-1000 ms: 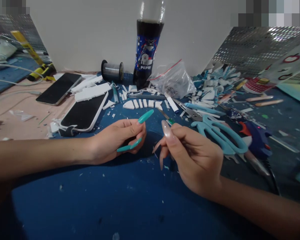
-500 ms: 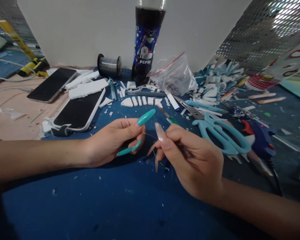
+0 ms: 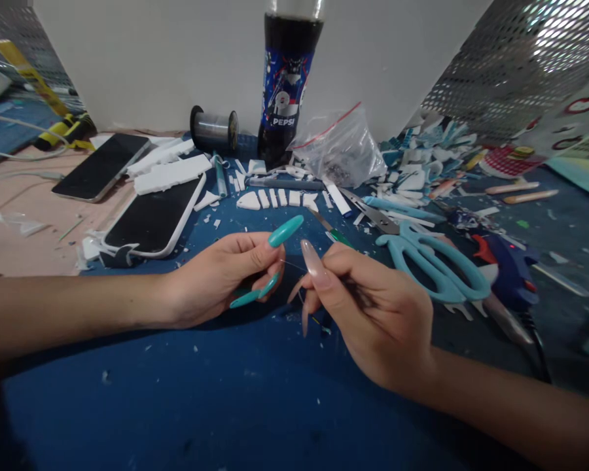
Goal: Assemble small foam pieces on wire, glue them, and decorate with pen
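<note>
Between my two hands runs a thin clear line (image 3: 294, 264), like fishing line, short and close to the fingertips. My left hand (image 3: 235, 271), with long turquoise nails, pinches one end of it. The other end is in the closed fingers of my right hand (image 3: 368, 294), whose nails are long and pale. Part of the line curls below the right fingers. Just beyond the hands lie white foam pieces (image 3: 273, 197) laid out like a fish skeleton, with head, segments and tail. A spool of clear line (image 3: 214, 129) rests on its side farther back.
Light-blue scissors (image 3: 434, 258) and a blue glue gun (image 3: 515, 268) lie at the right. A cola bottle (image 3: 285, 91) and a zip bag (image 3: 341, 147) stand behind. Two phones (image 3: 103, 167) are at the left. Foam scraps (image 3: 422, 163) pile up at the back right.
My right hand has drawn slightly left, toward my left hand, and the gap between them is a little smaller. My left hand has barely moved.
</note>
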The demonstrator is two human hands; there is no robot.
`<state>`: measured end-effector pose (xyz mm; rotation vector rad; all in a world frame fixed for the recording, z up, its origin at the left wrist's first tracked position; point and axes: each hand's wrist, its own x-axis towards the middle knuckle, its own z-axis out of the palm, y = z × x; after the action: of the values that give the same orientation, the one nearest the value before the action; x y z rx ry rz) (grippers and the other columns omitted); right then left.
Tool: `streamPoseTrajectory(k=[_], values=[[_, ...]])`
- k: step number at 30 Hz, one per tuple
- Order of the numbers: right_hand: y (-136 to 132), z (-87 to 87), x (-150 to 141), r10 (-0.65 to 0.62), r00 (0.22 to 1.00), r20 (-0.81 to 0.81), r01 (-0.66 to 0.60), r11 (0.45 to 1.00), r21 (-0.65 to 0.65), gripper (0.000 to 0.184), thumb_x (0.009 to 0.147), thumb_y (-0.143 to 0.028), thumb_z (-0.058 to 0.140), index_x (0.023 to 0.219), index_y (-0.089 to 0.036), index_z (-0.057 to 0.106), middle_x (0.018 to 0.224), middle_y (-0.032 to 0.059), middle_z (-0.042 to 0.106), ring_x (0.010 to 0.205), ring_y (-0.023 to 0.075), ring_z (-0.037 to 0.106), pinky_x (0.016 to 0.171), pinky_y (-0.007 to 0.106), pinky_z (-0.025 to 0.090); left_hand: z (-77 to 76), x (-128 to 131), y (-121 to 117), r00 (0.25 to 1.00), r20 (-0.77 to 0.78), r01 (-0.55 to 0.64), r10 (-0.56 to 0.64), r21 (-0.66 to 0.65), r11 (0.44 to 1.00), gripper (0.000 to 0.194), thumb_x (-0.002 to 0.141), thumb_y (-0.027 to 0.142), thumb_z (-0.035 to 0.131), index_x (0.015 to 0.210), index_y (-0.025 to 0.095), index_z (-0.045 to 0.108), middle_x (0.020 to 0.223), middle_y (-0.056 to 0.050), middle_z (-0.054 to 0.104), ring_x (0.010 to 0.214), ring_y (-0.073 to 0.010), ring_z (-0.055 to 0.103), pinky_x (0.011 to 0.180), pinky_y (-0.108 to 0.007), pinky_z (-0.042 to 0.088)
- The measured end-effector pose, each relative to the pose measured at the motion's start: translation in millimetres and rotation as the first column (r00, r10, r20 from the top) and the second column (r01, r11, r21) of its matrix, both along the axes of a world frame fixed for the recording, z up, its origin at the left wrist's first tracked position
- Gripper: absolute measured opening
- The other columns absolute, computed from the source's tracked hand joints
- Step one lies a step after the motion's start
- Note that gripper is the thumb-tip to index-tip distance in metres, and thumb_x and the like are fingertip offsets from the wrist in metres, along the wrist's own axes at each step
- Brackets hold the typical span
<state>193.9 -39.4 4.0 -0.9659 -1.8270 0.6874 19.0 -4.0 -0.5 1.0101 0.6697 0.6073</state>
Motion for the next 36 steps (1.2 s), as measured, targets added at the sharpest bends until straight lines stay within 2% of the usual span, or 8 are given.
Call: streamPoseTrajectory(k=[16, 26, 32, 34, 36], values=[[0.7, -4.5, 1.8, -0.025, 0.997, 0.071, 0.024, 1.000, 0.016, 0.026, 0.092, -0.019, 0.052, 0.066, -0.017, 0.057, 0.052, -0.0055, 0.060, 0.052, 0.0054, 0.053, 0.058, 0.022, 0.044, -3.0, -1.2, 0.7, 1.000, 0.010, 0.009, -0.009, 0.040, 0.999, 0.039, 0.088, 0.045, 0.055, 0.062, 0.017, 0.047, 0.053, 0.004, 0.043, 0.050, -0.0094, 0.035, 0.050, -0.025, 0.024], [2.8, -1.7, -0.4, 0.055, 0.997, 0.053, -0.052, 0.997, -0.060, 0.030, 0.093, -0.018, 0.050, 0.064, -0.017, 0.055, 0.057, -0.0042, 0.062, 0.057, 0.0046, 0.056, 0.061, 0.018, 0.046, -4.3, -1.6, 0.3, 0.997, 0.069, 0.017, -0.020, 0.034, 0.999, 0.048, 0.071, 0.058, 0.069, 0.059, 0.017, 0.047, 0.050, 0.005, 0.045, 0.049, -0.0089, 0.036, 0.049, -0.024, 0.025], [3.9, -1.1, -0.6, 0.083, 0.994, 0.070, -0.077, 0.993, -0.087, 0.032, 0.093, -0.018, 0.050, 0.062, -0.016, 0.056, 0.055, -0.0031, 0.060, 0.055, 0.0038, 0.055, 0.056, 0.016, 0.042, -4.5, -2.1, 1.3, 0.999, 0.032, -0.006, 0.002, 0.117, 0.993, 0.048, 0.075, 0.060, 0.064, 0.062, 0.017, 0.048, 0.051, 0.005, 0.045, 0.048, -0.0082, 0.036, 0.047, -0.024, 0.025], [4.5, -1.2, -0.2, 0.094, 0.993, 0.066, -0.086, 0.990, -0.111, 0.033, 0.094, -0.020, 0.049, 0.062, -0.016, 0.056, 0.056, -0.0038, 0.060, 0.051, 0.0031, 0.052, 0.052, 0.017, 0.040, -4.3, -2.4, 1.0, 1.000, -0.018, -0.011, 0.014, 0.179, 0.984, 0.045, 0.081, 0.059, 0.057, 0.065, 0.017, 0.049, 0.053, 0.005, 0.045, 0.047, -0.0080, 0.035, 0.046, -0.023, 0.025], [5.6, -1.6, 0.4, 0.103, 0.993, 0.053, -0.093, 0.983, -0.161, 0.035, 0.095, -0.022, 0.047, 0.061, -0.016, 0.055, 0.055, -0.0043, 0.059, 0.048, 0.0026, 0.049, 0.049, 0.017, 0.039, -2.9, -2.5, -0.8, 0.996, -0.092, 0.001, 0.024, 0.264, 0.965, 0.040, 0.089, 0.051, 0.050, 0.066, 0.017, 0.049, 0.054, 0.005, 0.044, 0.048, -0.0072, 0.035, 0.046, -0.022, 0.027]])
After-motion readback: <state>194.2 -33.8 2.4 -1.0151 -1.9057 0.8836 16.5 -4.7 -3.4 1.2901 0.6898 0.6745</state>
